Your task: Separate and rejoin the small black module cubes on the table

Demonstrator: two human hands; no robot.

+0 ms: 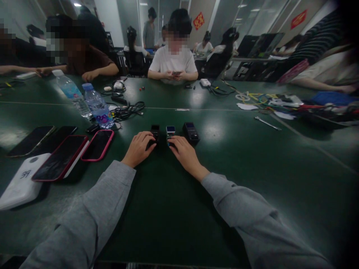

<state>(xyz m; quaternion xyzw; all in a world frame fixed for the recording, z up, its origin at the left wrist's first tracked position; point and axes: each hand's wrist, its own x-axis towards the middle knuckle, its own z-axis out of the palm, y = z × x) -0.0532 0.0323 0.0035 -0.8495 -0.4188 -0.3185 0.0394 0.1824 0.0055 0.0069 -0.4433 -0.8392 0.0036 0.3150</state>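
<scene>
Three small boxy devices with little screens stand in a row on the green table (168,209). My left hand (138,149) has its thumb and fingers closed about the lower part of the left black device (155,129). In the middle is a lighter device with a white-edged screen (170,129); my right hand (183,153) grips its near end, hiding part of it. Just right of that hand lies another black device (191,131), which no hand holds. What exactly these devices are I cannot tell.
Several phones, one in a pink case (98,145), and a white power bank (24,181) lie at left. Two water bottles (98,106) stand behind them, near black cables (129,110). A wrench (267,123) and tangled wires (269,99) are at right. People sit opposite.
</scene>
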